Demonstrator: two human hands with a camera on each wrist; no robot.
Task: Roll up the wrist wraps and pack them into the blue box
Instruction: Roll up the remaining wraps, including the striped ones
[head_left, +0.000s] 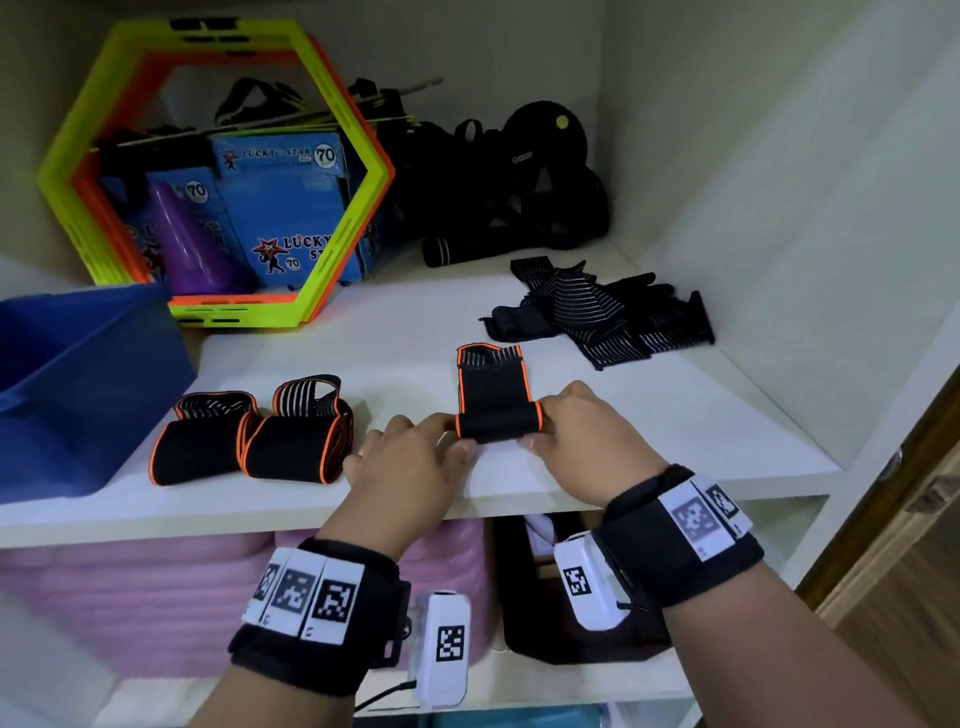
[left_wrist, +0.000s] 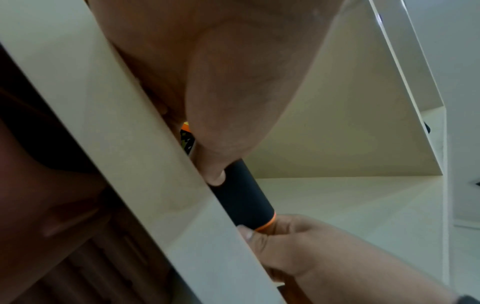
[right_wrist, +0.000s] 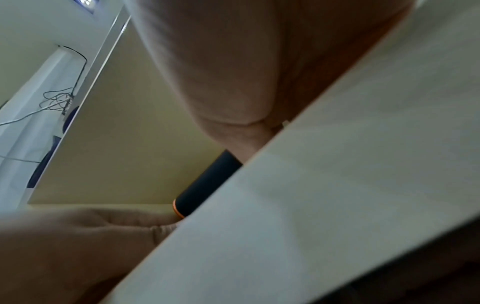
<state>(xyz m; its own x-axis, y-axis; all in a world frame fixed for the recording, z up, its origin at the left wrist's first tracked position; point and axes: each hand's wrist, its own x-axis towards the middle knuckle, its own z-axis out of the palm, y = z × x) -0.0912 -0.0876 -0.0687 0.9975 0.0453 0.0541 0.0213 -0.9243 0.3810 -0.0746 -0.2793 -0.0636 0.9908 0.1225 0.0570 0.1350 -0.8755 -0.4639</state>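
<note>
- Head view: on the white shelf (head_left: 649, 415), the left hand (head_left: 410, 457) and right hand (head_left: 587, 431) each pinch one end of a black, orange-edged wrist wrap (head_left: 496, 400) — its near part is rolled into a tube between the fingers, and its far part lies flat on the shelf.
- Two more rolled black-and-orange wraps (head_left: 249, 436) lie side by side, touching, to the left of the hands.
- The blue plastic box (head_left: 78, 395) stands at the shelf's left edge, just beside those rolls; the part of its inside that shows holds no wrap.
- A heap of black, white-striped wraps (head_left: 602, 317) lies loose farther back on the right.
- A green-and-orange hexagonal frame (head_left: 218, 171) leans at the back, with blue cardboard cartons (head_left: 291, 208) and a purple cone (head_left: 182, 234) behind it.
- Left wrist view: the left thumb presses the black roll (left_wrist: 241, 193) near one end, and the right hand (left_wrist: 298, 246) grips its orange-rimmed end at the shelf edge.
- Right wrist view — blurred: the roll (right_wrist: 207, 183) lies between both hands above the shelf edge.
</note>
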